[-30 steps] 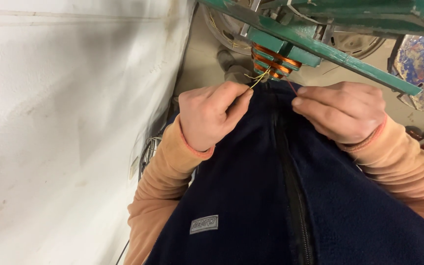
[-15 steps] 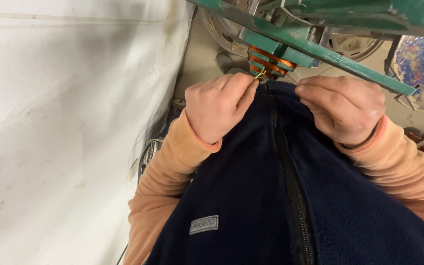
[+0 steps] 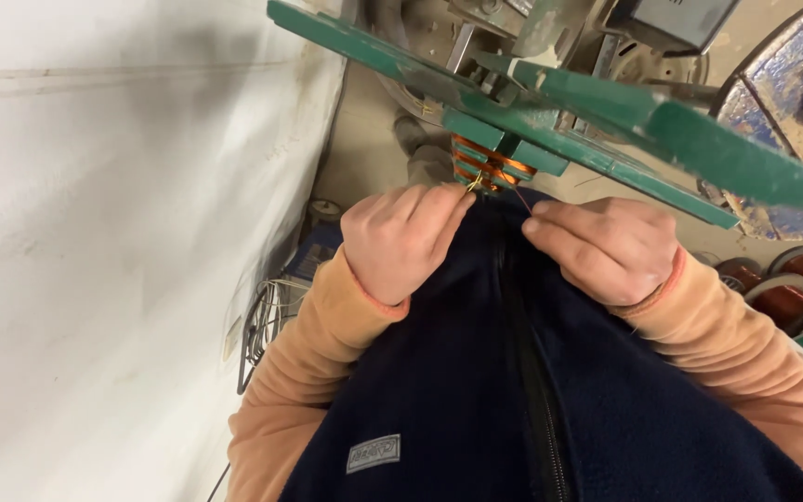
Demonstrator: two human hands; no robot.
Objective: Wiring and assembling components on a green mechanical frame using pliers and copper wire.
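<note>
My left hand is closed, its fingertips pinching a thin yellowish wire end right at a copper wire coil. The coil is wound on a green metal former that reaches across the top of the view. My right hand is also closed, close to the coil's lower right, fingertips on a thin reddish wire. Both hands rest against my dark blue zipped fleece vest, and my sleeves are orange.
A white wall fills the left side. Spools of copper wire lie at the right edge. A round blue-painted wheel stands at the upper right. Loose cables lie on the floor by the wall.
Both hands have stayed at the coil with only slight finger shifts on the wire ends. The view has tilted a little, bringing the green former lower and closer.
</note>
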